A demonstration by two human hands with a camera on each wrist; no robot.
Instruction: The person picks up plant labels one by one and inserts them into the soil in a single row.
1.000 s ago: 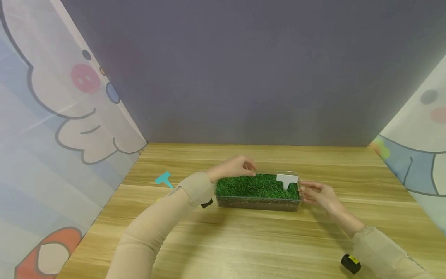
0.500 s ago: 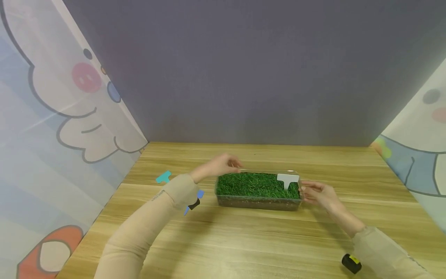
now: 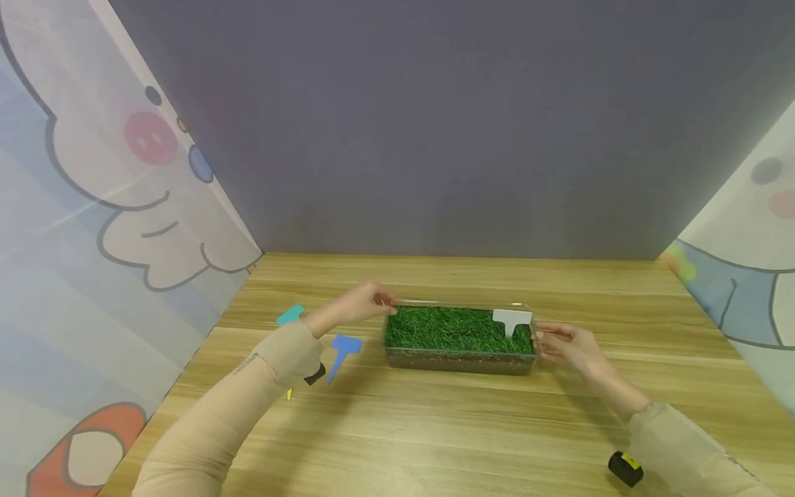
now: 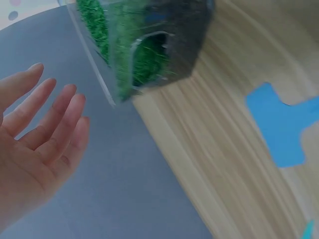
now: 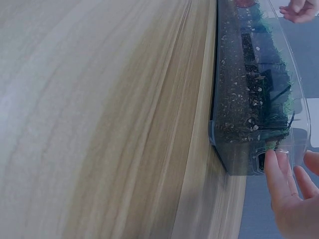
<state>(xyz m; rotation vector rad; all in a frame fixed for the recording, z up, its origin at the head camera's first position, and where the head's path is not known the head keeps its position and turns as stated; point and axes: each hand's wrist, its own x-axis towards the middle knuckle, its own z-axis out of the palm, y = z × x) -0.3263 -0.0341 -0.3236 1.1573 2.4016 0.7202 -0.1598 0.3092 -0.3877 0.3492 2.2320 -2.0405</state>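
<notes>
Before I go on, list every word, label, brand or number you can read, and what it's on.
No text is readable.
Left sleeve: dark print near the cuff, too small to read.
Right sleeve: faint print, too small to read.
Black object beside the right sleeve: yellow label, too small to read.
White T-shaped tag and blue T-shaped tag: no writing visible.
</notes>
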